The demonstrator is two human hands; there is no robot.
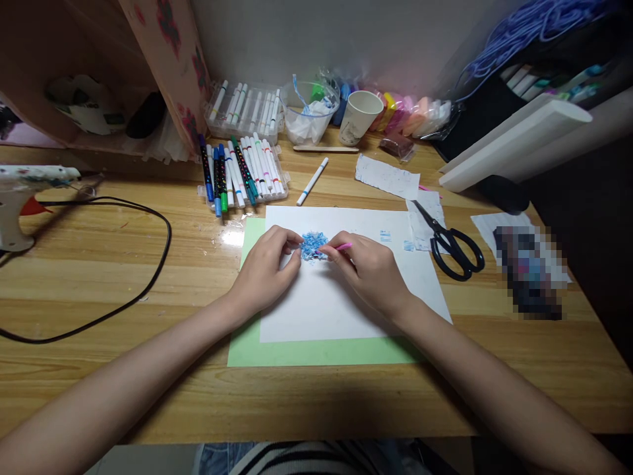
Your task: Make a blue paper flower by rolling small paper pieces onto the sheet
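Observation:
A small heap of blue and white shreds [314, 245] lies on a white sheet of paper [316, 303], which rests on a green sheet [247, 353]. My right hand [368, 264] pinches a thin pink stick [343, 247] at the heap's right side, its tip among the shreds; its exact kind does not show. Along the left side of the heap, my left hand [271, 264] rests on the paper with curved fingers, thumb and forefinger apart at the edge of the shreds. Faint blue marks [386, 235] show on the paper to the right.
Black-handled scissors [452, 247] lie open at the right, over torn paper pieces [388, 175]. Markers [247, 171] fill a case at the back; a loose marker [312, 181] lies nearby. Behind are a paper cup [361, 115] and plastic bowl [309, 119]. A glue gun [20, 204] and cable are left.

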